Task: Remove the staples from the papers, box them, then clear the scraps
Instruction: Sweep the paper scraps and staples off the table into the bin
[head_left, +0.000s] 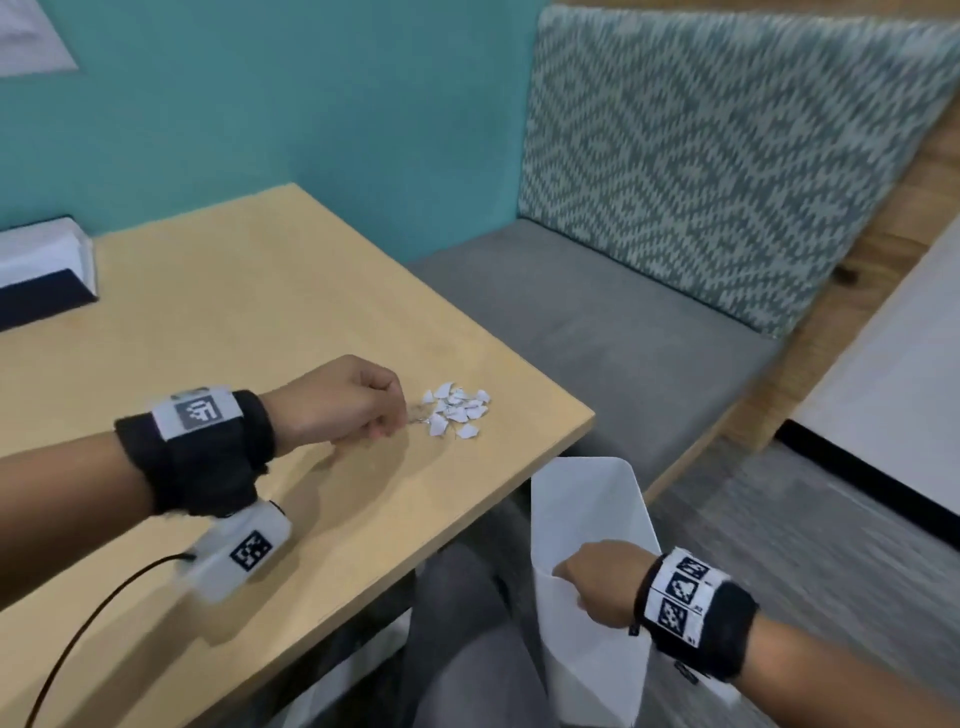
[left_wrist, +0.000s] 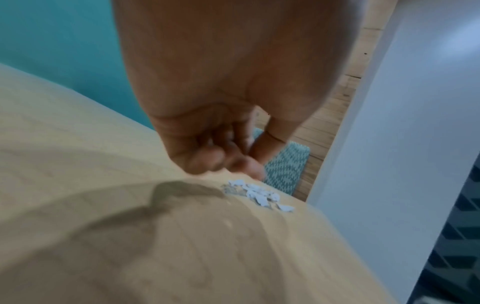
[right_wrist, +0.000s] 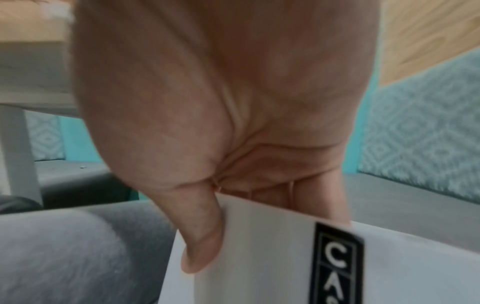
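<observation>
Although no stapled sheets show anywhere on the bench (head_left: 218, 291), the job looks far from finished, since a heap of loose bits lies near its right edge. At the far left a white box (head_left: 47, 265) with a dark front stands on the bench against the teal wall, well apart from everything else; whether it is the box meant for the staples, and whether any staples are in it, cannot be told. Further right, the left hand (head_left: 343, 402) hovers low over the bench with its fingers curled inward, fingertips (left_wrist: 244, 162) close to the heap; the blur hides whether they pinch a staple or nothing, so I cannot tell its grip. Just beside those fingertips lies a small cluster of thin grey metal bits, probably pulled staples (head_left: 418, 415), touching the pile of torn white paper scraps (head_left: 460, 410). So the pulling seems done, while the boxing appears not yet complete and the scraps are uncleared. Right of the bench and below its edge, over the person's lap, the right hand (head_left: 602, 582) grips a stack of white papers (head_left: 587, 519), thumb (right_wrist: 205, 236) pressed on the near face and fingers behind. I judge that the staples need gathering into a box first, then the scraps swept away.
</observation>
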